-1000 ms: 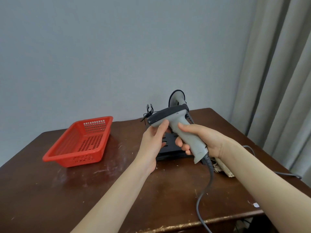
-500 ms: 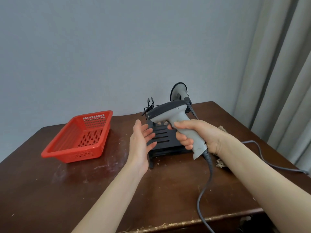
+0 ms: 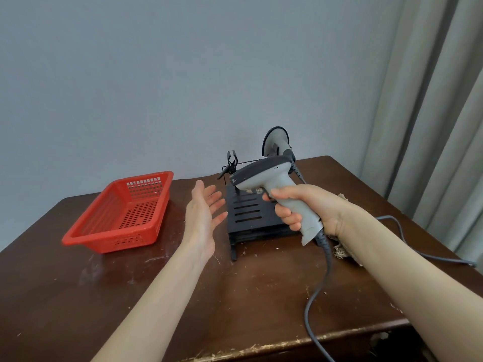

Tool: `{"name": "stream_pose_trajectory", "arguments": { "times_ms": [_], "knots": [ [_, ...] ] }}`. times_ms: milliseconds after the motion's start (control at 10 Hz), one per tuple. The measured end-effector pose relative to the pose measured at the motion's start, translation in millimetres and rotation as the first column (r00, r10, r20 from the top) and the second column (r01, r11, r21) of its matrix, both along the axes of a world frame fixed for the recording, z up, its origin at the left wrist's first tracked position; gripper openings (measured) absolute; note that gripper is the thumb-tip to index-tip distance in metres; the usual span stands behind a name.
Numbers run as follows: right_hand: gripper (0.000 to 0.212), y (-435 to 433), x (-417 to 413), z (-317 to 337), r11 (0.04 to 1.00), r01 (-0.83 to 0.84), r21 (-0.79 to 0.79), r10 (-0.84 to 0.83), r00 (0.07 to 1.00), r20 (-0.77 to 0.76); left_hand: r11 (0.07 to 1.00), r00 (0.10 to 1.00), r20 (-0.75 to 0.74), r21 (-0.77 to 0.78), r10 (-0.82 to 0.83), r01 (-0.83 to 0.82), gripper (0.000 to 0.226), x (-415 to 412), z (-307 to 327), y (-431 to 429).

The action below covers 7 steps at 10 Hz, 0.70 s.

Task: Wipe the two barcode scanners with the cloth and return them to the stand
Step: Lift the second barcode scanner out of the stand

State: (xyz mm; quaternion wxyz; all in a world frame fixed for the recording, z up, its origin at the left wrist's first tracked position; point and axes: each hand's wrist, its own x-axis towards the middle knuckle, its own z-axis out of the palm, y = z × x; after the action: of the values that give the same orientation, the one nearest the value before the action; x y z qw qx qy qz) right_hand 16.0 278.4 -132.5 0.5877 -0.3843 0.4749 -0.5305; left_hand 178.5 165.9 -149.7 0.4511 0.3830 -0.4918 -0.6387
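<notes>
Scanner [image 3: 264,176] is held above the stand [image 3: 248,212], right hand [image 3: 308,207] wrapped round its grip. Left hand [image 3: 203,212] let go of the head a sec ago and is now spread, empty, just beside it. Cloth [image 3: 341,250] lies on the table by the right wrist, so wiping prob. comes next.

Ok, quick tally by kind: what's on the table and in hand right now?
Barcode scanners: 2, held scanner in right hand, rear scanner behind it
Red basket: 1
Black stand: 1
Cloth: 1, partly hidden
Total: 5
</notes>
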Motion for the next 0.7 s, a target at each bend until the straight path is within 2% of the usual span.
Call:
{"name": "stream_pose_trajectory", "arguments": {
  "times_ms": [300,400,500,600,700],
  "knots": [
    [0.027,-1.6,1.5,2.5,1.000,-0.007,-0.002,0.007,1.000,-0.017,1.000,1.000,-0.008,-0.014,0.000,-0.001,0.046,1.8,8.6,-12.9],
    [0.026,-1.4,0.8,1.7,0.999,-0.029,-0.029,0.028,0.999,-0.023,0.998,0.997,-0.043,0.001,-0.059,0.060,0.052,2.5,10.2,-19.9],
    [0.031,-1.8,0.2,1.2,0.997,-0.055,-0.061,0.053,0.998,-0.027,0.968,0.954,-0.183,0.036,-0.239,0.250,0.075,2.1,13.2,-29.1],
    [0.029,-2.0,2.6,3.5,0.995,-0.078,-0.069,0.076,0.996,-0.041,0.926,0.892,-0.288,0.038,-0.349,0.375,0.090,1.7,16.0,-37.3],
    [0.035,-2.6,5.5,5.2,0.995,-0.077,-0.062,0.072,0.994,-0.081,0.903,0.864,-0.319,0.047,-0.391,0.426,0.094,1.5,18.6,-41.7]
  ]
}}
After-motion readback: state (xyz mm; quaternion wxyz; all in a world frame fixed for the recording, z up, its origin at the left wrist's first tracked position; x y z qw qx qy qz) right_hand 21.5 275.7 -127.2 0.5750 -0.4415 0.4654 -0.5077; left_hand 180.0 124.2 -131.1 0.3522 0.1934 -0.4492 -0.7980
